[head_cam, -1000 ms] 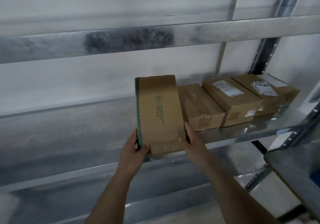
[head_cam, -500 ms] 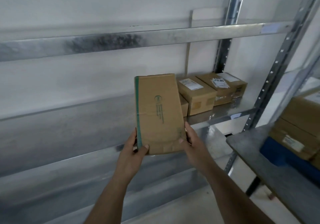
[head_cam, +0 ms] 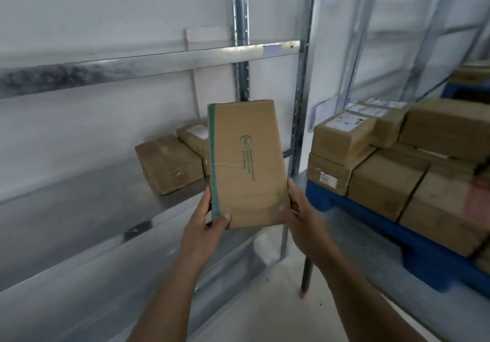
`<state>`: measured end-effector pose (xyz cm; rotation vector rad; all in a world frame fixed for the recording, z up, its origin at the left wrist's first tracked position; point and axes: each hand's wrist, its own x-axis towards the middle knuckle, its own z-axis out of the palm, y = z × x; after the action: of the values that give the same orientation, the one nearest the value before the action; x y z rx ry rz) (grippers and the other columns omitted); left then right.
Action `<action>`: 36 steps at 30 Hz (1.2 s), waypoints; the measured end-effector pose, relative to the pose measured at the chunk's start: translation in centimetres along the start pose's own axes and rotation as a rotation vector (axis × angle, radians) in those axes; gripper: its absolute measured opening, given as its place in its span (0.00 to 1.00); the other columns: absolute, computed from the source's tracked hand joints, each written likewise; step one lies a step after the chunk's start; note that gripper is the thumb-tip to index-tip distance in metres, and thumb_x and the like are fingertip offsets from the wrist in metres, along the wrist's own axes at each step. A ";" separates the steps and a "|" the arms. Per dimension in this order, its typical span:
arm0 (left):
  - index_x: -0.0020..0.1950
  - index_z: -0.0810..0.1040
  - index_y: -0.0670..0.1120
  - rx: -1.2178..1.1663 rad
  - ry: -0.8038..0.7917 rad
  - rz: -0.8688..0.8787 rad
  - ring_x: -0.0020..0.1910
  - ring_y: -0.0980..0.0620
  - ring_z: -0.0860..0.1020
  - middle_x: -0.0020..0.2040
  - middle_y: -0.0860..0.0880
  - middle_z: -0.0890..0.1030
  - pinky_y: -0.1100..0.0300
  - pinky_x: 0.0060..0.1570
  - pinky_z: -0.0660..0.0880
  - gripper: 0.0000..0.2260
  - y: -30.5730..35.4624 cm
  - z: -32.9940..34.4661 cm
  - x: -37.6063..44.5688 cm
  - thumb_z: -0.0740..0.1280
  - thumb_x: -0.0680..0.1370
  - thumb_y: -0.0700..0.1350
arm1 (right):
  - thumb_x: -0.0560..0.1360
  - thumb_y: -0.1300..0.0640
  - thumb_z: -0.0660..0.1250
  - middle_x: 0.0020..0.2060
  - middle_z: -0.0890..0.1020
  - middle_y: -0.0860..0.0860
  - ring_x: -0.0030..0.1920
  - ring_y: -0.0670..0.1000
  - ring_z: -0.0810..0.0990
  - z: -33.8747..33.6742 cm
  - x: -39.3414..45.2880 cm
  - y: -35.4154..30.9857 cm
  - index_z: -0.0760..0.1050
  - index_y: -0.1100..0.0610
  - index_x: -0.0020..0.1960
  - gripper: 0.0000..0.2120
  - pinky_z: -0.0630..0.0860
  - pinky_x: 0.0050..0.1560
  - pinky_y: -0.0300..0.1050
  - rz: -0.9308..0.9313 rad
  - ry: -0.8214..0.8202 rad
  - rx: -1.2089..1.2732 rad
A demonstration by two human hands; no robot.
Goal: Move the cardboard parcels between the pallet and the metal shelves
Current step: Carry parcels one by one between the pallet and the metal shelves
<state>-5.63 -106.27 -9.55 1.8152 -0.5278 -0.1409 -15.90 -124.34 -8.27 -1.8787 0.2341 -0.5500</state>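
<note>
I hold a flat cardboard parcel with a green edge stripe and green print upright in front of me. My left hand grips its lower left corner, thumb on the front face. My right hand grips its lower right edge. Behind it, two parcels lie on the metal shelf, the farther one partly hidden. To the right, several stacked parcels sit on a blue pallet.
A perforated shelf upright stands just right of the held parcel, with an upper shelf beam above. The pallet rests on a grey table with a dark leg. Pale floor shows below my arms.
The view has swung right: the shelf parcels slid left and the pallet stack came into sight. The parcel stays in both hands, away from the shelf.
</note>
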 end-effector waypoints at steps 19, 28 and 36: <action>0.77 0.50 0.57 -0.033 -0.627 0.311 0.71 0.56 0.62 0.75 0.52 0.61 0.60 0.64 0.62 0.30 10.2 22.4 7.8 0.62 0.79 0.50 | 0.77 0.55 0.65 0.69 0.69 0.48 0.67 0.47 0.69 -18.8 -4.6 3.4 0.54 0.50 0.76 0.32 0.69 0.67 0.54 0.181 0.670 -0.170; 0.76 0.51 0.57 0.002 -0.777 0.292 0.73 0.52 0.59 0.76 0.53 0.58 0.49 0.70 0.61 0.27 10.8 30.6 14.1 0.58 0.80 0.55 | 0.77 0.43 0.61 0.68 0.72 0.48 0.67 0.48 0.69 -23.1 -1.1 6.2 0.55 0.48 0.76 0.31 0.70 0.66 0.54 0.331 0.795 -0.307; 0.75 0.58 0.56 0.054 -0.755 0.290 0.69 0.51 0.66 0.73 0.52 0.66 0.59 0.62 0.64 0.23 10.9 34.7 18.5 0.56 0.80 0.56 | 0.77 0.42 0.60 0.59 0.75 0.39 0.58 0.40 0.73 -25.2 2.9 7.6 0.62 0.45 0.71 0.24 0.70 0.53 0.36 0.409 0.874 -0.406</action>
<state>-4.59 -146.97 -7.05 1.6779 -1.3236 -0.6281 -24.71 -149.29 -7.45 -1.7760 1.3522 -1.0625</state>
